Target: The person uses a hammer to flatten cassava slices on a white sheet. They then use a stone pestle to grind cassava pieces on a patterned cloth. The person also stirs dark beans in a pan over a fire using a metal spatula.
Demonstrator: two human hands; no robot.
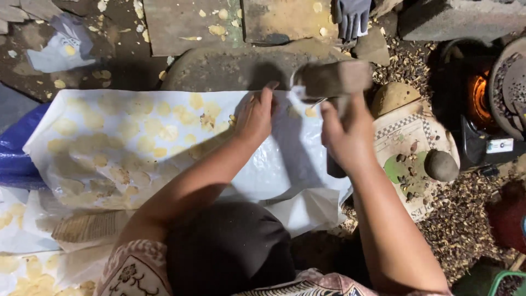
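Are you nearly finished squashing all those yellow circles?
Lots look done: flat yellow discs cover the white plastic sheet. Right now the right hand holds a heavy mallet raised, while the left hand steadies the sheet's edge. How many remain cannot be seen; seeds sit on the paper beside it.

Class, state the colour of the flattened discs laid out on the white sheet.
Pale yellow discs, clearest in the head view.

One head cam, looks straight down, close over hands (307, 126), white sheet (137, 142) fills left

Dim overall; the white sheet (137, 142) shines brightest, an orange fire (481, 98) glows right, and the mallet (334, 78) blurs.
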